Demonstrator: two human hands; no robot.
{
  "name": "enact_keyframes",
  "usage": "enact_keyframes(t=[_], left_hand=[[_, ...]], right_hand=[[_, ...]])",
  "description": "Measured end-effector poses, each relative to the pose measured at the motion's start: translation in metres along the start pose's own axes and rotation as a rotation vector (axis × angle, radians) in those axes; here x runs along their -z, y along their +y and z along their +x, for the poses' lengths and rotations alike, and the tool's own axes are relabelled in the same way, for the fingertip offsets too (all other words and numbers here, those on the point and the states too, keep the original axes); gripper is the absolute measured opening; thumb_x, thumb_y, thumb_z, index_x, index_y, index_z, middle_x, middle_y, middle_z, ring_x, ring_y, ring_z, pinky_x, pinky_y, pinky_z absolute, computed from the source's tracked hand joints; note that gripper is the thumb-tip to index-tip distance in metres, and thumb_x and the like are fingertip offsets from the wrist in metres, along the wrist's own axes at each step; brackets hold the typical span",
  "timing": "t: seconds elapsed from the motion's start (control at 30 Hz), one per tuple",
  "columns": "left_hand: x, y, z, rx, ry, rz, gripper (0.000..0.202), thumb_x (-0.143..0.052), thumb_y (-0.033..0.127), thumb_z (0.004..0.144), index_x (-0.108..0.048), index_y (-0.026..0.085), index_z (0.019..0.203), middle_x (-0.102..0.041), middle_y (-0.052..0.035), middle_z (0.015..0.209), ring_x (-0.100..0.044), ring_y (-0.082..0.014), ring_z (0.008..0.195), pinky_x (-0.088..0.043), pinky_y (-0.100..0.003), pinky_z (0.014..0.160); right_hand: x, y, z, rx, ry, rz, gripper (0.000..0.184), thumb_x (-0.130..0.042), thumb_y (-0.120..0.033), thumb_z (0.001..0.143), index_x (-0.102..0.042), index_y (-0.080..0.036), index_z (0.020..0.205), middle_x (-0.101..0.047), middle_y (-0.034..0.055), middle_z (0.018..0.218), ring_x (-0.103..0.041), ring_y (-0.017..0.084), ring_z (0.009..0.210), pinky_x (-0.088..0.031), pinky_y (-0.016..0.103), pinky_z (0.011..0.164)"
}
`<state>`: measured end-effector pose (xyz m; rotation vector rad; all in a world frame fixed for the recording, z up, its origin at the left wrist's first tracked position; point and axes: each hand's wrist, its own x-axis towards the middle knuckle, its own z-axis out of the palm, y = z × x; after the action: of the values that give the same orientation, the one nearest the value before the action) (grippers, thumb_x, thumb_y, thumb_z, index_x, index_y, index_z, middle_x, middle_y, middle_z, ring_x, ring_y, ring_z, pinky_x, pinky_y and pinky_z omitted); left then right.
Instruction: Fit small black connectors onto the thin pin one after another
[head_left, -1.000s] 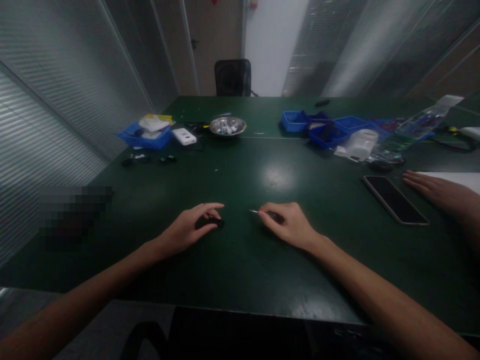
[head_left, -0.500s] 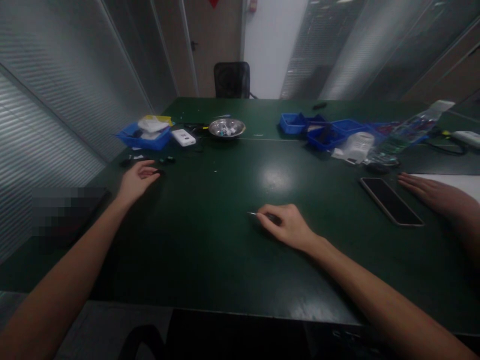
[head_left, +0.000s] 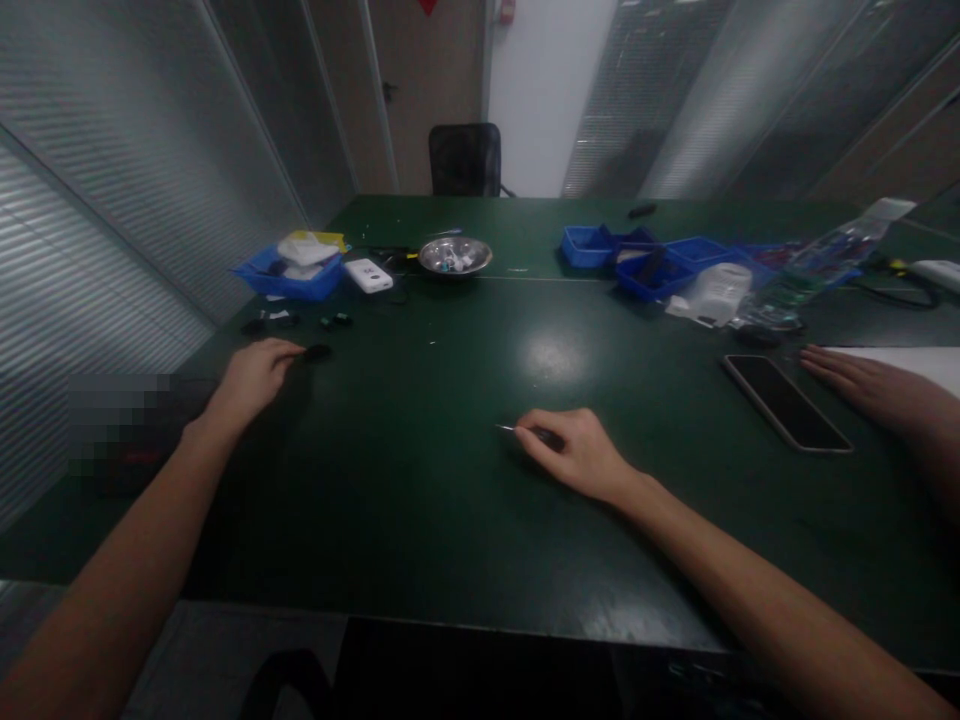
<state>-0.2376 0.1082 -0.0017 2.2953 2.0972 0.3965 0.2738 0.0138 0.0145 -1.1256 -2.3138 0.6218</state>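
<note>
At the left of the green table point(head_left: 405, 440), my left hand point(head_left: 259, 378) has its fingertips drawn together on the near end of a small dark, rounded object point(head_left: 319, 352). Its kind is too blurred to make out. Closer to the table's middle, my right hand point(head_left: 574, 450) rests with its fingers curled round a thin tool point(head_left: 551, 437) that looks like a small screwdriver. The metal tip points left, and the palm hides part of the dark handle. Several small dark pieces point(head_left: 335, 320) lie just beyond my left hand.
Farther back stand a blue tray point(head_left: 315, 287) with packets, a white device point(head_left: 367, 275) and a metal bowl point(head_left: 472, 268) of small parts. To the right are blue bins point(head_left: 586, 250), a slanting plastic bottle point(head_left: 825, 260), a phone point(head_left: 787, 405) and another person's hand point(head_left: 877, 390).
My left hand has drawn back slightly towards the left, its fingers closer together, and the dark object shows more. My right hand and its tool have stayed in place.
</note>
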Motion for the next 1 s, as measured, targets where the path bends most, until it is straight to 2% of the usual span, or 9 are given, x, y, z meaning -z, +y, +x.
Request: enact_keyframes(t=[0.13,0.27,0.5,0.77,1.0], left_hand=[[0.005,-0.001,0.000,0.008,-0.008,0.023,0.027,-0.053,0.023,0.095,-0.070,0.013,0.114,-0.067,-0.0072,0.118,-0.060,-0.0239,0.109,-0.043,-0.034,0.102],[0.006,0.000,0.003,0.046,-0.012,0.047,0.024,-0.054,0.024,0.096,-0.070,0.012,0.109,-0.066,-0.0091,0.112,-0.060,-0.0249,0.103,-0.044,-0.035,0.097],[-0.001,-0.010,0.008,0.013,-0.036,0.055,0.020,-0.056,0.023,0.092,-0.065,0.008,0.102,-0.059,-0.0138,0.107,-0.055,-0.0273,0.105,-0.042,-0.039,0.100],[0.000,-0.009,0.009,0.002,-0.100,0.014,0.009,-0.059,0.020,0.088,-0.063,0.011,0.088,-0.056,-0.0097,0.093,-0.051,-0.0264,0.099,-0.041,-0.038,0.100],[0.002,-0.006,-0.001,-0.050,0.017,0.057,0.021,-0.056,0.031,0.095,-0.063,0.011,0.095,-0.057,-0.0097,0.102,-0.054,-0.0222,0.092,-0.042,-0.031,0.090]], right_hand=[[0.000,0.000,0.000,-0.002,-0.009,-0.003,0.031,-0.049,-0.040,0.101,-0.072,-0.019,0.096,-0.068,-0.0012,0.071,-0.058,0.010,0.056,-0.040,0.024,0.058],[-0.001,0.000,-0.001,0.004,0.002,-0.012,0.031,-0.049,-0.040,0.101,-0.072,-0.019,0.096,-0.067,-0.0012,0.070,-0.058,0.010,0.055,-0.039,0.024,0.058],[0.000,-0.001,-0.002,0.009,-0.001,-0.019,0.032,-0.049,-0.041,0.101,-0.072,-0.019,0.096,-0.068,-0.0010,0.069,-0.057,0.010,0.054,-0.039,0.024,0.057],[0.000,-0.002,-0.001,0.007,-0.001,-0.002,0.033,-0.048,-0.041,0.101,-0.072,-0.019,0.096,-0.068,-0.0011,0.069,-0.057,0.010,0.054,-0.040,0.024,0.057],[-0.002,-0.002,0.000,-0.002,0.004,-0.031,0.032,-0.049,-0.041,0.100,-0.072,-0.020,0.095,-0.067,-0.0020,0.067,-0.057,0.009,0.053,-0.039,0.024,0.056]])
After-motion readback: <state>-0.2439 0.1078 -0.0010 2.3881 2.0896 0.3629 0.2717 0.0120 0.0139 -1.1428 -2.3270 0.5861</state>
